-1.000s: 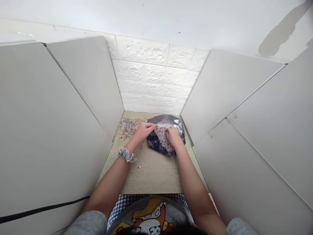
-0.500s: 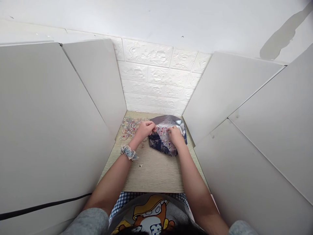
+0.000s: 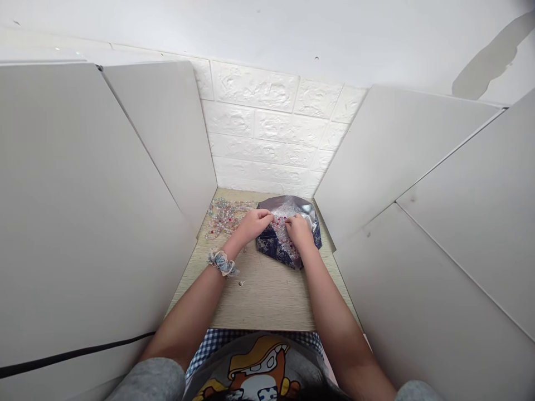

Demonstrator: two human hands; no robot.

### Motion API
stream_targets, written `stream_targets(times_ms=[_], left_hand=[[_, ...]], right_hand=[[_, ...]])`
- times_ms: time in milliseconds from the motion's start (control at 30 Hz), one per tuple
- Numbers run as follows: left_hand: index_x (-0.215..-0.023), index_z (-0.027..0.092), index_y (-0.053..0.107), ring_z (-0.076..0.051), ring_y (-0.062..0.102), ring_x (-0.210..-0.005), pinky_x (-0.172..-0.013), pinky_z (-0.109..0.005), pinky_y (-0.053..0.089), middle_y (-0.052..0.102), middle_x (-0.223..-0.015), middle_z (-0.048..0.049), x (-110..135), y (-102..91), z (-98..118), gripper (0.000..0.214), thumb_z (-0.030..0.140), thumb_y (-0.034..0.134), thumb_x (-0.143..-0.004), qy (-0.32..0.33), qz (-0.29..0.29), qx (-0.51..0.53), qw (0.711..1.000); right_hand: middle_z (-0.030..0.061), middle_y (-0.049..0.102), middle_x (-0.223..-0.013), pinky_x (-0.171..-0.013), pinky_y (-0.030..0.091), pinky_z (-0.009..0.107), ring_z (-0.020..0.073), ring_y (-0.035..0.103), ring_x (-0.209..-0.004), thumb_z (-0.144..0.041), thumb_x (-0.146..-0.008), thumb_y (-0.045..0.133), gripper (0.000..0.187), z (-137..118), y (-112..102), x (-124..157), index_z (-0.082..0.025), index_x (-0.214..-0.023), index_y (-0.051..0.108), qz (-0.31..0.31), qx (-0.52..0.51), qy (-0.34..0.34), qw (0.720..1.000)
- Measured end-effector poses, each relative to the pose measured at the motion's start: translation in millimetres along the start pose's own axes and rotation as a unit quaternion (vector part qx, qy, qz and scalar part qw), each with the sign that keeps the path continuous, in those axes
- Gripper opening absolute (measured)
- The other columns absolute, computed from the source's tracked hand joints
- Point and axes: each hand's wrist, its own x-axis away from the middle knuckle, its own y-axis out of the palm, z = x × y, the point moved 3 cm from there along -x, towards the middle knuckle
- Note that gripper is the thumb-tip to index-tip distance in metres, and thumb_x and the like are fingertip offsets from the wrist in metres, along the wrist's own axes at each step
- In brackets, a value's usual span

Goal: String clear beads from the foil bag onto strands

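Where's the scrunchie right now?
In the head view, the scrunchie is around the person's left wrist, just behind the left hand, with the beads beyond it, toward the back wall.

A pale wooden tabletop (image 3: pixel 261 303) carries a blue silver-lined bag (image 3: pixel 270 248), with tangled bead strands (image 3: pixel 225 218) left of it and one tiny bead (image 3: pixel 241 283) below it.

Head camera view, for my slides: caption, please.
Left hand and right hand work beads on a silver pouch, with bead strands beside them on a wooden board.

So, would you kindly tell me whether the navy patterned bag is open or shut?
Open: the navy patterned bag lies spread, its silver lining facing up, with beads between the left hand and right hand.
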Motion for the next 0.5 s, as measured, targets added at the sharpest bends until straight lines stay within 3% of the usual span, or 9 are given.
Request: stream_targets(times_ms=[100,200,267,333,400,500], left_hand=[[-0.063,0.014,0.057,-0.011,0.043,-0.059,-0.054,-0.023,0.032,0.050,-0.056,0.0013,-0.6,2.5,-1.5,0.027,0.033,0.039,-0.070,-0.012,0.006,-0.012,1.000],[-0.065,0.014,0.058,-0.012,0.044,-0.060,-0.055,-0.022,0.033,0.052,-0.058,0.0006,-1.2,3.2,-1.9,0.029,0.034,0.038,-0.071,-0.018,0.010,-0.017,1.000],[-0.065,0.014,0.058,-0.011,0.044,-0.059,-0.055,-0.022,0.033,0.053,-0.059,0.0006,-1.2,3.1,-1.2,0.029,0.034,0.038,-0.071,-0.011,0.008,-0.018,1.000],[-0.065,0.014,0.058,-0.010,0.044,-0.059,-0.054,-0.021,0.033,0.052,-0.060,0.0009,-0.5,3.2,0.3,0.029,0.034,0.038,-0.072,0.000,0.002,-0.015,1.000],[-0.065,0.013,0.057,-0.010,0.043,-0.058,-0.053,-0.020,0.032,0.052,-0.060,0.0011,0.5,3.2,2.0,0.030,0.034,0.037,-0.073,0.009,-0.005,-0.008,1.000],[-0.068,0.013,0.058,-0.010,0.045,-0.061,-0.056,-0.020,0.034,0.055,-0.063,0.0006,1.9,2.6,4.4,0.031,0.035,0.037,-0.073,0.017,-0.005,0.007,1.000]], right_hand=[[0.0073,0.052,-0.083,-0.073,0.035,0.029,0.0156,0.047,-0.078,-0.021,-0.075,0.041,0.019,-2.0,-2.7,-0.5,-0.016,-0.072,0.059,0.027,-0.052,0.000,0.998],[0.0028,0.053,-0.077,-0.071,0.037,0.029,0.0138,0.047,-0.072,-0.026,-0.073,0.045,0.013,-8.7,-7.2,0.7,-0.018,-0.073,0.055,0.057,-0.227,0.008,0.972],[-0.0004,0.053,-0.072,-0.067,0.040,0.028,0.0116,0.048,-0.067,-0.030,-0.072,0.048,0.012,-16.7,-7.0,3.3,-0.019,-0.075,0.053,0.023,-0.416,0.019,0.909],[-0.0020,0.054,-0.072,-0.067,0.042,0.027,0.0098,0.050,-0.067,-0.031,-0.068,0.054,0.014,-27.6,-5.1,7.7,-0.019,-0.075,0.052,-0.037,-0.591,0.025,0.805],[-0.0025,0.054,-0.072,-0.071,0.043,0.025,0.0084,0.052,-0.069,-0.029,-0.064,0.060,0.016,-37.3,-4.3,12.5,-0.019,-0.074,0.052,-0.077,-0.695,0.026,0.715],[-0.0021,0.055,-0.073,-0.075,0.044,0.024,0.0077,0.053,-0.071,-0.024,-0.064,0.062,0.014,-44.5,-4.0,17.3,-0.019,-0.073,0.053,-0.102,-0.757,0.028,0.645]])
